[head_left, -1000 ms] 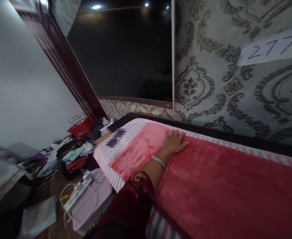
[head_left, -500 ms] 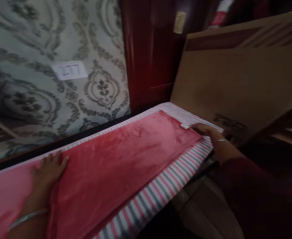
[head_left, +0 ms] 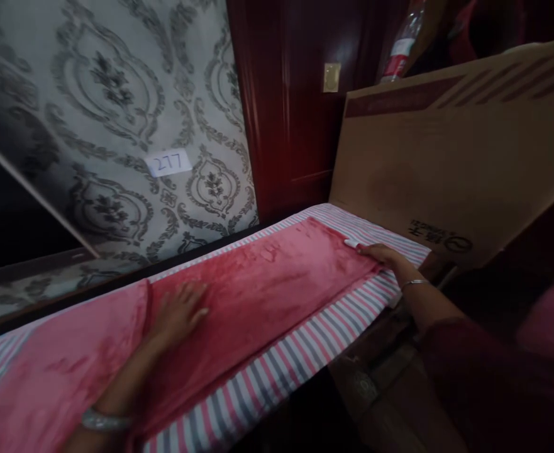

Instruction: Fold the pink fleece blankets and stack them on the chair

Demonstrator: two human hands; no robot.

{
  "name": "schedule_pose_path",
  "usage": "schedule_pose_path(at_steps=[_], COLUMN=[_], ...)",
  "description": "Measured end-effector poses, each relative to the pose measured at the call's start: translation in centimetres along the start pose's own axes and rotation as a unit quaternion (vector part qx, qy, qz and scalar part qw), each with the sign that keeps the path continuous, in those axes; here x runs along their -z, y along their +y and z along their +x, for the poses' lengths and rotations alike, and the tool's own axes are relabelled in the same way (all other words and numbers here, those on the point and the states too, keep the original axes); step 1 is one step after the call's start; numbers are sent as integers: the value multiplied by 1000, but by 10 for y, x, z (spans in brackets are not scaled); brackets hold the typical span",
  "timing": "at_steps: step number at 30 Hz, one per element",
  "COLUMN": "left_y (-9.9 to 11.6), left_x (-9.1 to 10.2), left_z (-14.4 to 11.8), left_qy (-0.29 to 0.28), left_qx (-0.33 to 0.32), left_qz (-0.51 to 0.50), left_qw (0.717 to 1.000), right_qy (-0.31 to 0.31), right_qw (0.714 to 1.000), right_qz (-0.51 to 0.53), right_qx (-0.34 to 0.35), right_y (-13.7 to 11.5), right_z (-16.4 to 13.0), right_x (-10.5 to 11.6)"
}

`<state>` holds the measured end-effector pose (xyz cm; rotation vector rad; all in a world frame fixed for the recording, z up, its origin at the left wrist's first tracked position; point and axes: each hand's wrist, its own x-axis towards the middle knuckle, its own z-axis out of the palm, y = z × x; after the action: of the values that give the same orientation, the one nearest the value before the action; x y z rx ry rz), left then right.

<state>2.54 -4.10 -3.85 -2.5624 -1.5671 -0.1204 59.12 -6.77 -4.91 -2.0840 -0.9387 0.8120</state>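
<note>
A red plush blanket (head_left: 267, 283), folded into a long strip, lies on a surface covered by a pink, grey and white striped cloth (head_left: 300, 358). A lighter pink folded section (head_left: 73, 358) overlaps its left part. My left hand (head_left: 177, 318) rests on the red pile just right of that fold, palm down and fingers spread. At the far right end my right hand (head_left: 385, 255) is closed on the blanket's edge, beside a small white tag (head_left: 352, 243). Its fingertips are partly hidden.
Behind the right end stands a large cardboard box (head_left: 427, 163), with a plastic bottle (head_left: 400, 53) beyond it. A dark screen (head_left: 17, 214) is at left. Patterned wallpaper (head_left: 116, 88) bears a paper marked 277 (head_left: 169, 162).
My left hand has slid rightward, from beside the fold's edge onto the red section. My right hand stays at the tagged end. The view has shifted, showing more of the screen and bottle.
</note>
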Motion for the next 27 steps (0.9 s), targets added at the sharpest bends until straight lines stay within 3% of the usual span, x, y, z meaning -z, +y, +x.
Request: schedule_pose_path(at_steps=[3, 6, 9, 11, 13, 14, 17, 19, 20, 22, 24, 27], left_y=[10, 25, 26, 19, 12, 10, 8, 11, 13, 16, 18, 20], left_x=[-22, -41, -41, -33, -24, -19, -10, -7, -6, -6, -7, -10], left_z=[-26, -36, -33, -26, -16, -11, 3, 11, 14, 20, 26, 36], left_qy=[-46, -12, -17, -17, 17, 38, 55, 31, 19, 6, 11, 34], left_qx=[-40, -33, -24, 5, 66, 108, 223, 266, 278, 293, 297, 294], left_qz=[-23, -40, -119, -236, -396, -478, -686, -775, -801, -823, -823, -814], left_qw=[998, 999, 993, 972, 916, 871, 690, 573, 530, 486, 485, 500], right_qy=[2, 10, 7, 0, 4, 4, -41, -69, -91, -129, -144, -105], right_qw=[1000, 999, 997, 991, 970, 952, 890, 860, 849, 837, 833, 823], right_qz=[13, 22, 27, -2, -74, -106, -183, -222, -242, -266, -274, -265], right_qx=[21, 46, 78, 135, 232, 287, 415, 455, 462, 460, 459, 490], right_y=[-14, -42, -86, -120, -150, -160, -167, -154, -144, -122, -103, -80], right_z=[-15, -28, -48, -70, -101, -119, -174, -206, -219, -240, -254, -262], right_x=[-8, -17, -34, -53, -80, -95, -145, -177, -190, -209, -219, -222])
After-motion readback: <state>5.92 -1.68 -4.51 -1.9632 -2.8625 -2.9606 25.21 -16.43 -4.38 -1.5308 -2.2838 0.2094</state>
